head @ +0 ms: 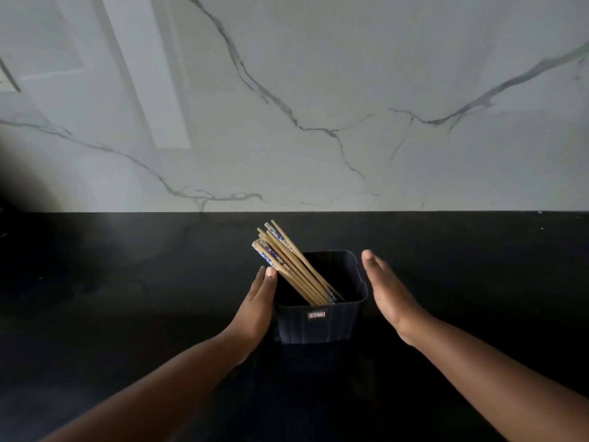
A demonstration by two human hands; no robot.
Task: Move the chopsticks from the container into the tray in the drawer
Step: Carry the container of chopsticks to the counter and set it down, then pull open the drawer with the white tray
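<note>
A dark square container (318, 327) with a small label on its front stands on the black counter. Several wooden chopsticks (288, 266), some with blue-and-white patterned tops, lean toward the left inside it and stick out above the rim. My left hand (255, 311) lies flat against the container's left side, fingers straight, fingertips close to the chopsticks. My right hand (390, 293) is held flat a short way off the container's right side, not touching it. No drawer or tray is in view.
The black counter (127, 282) runs the full width and ends at a white marble backsplash (318, 106) with grey veins behind the container. A dark shape sits at the far left edge.
</note>
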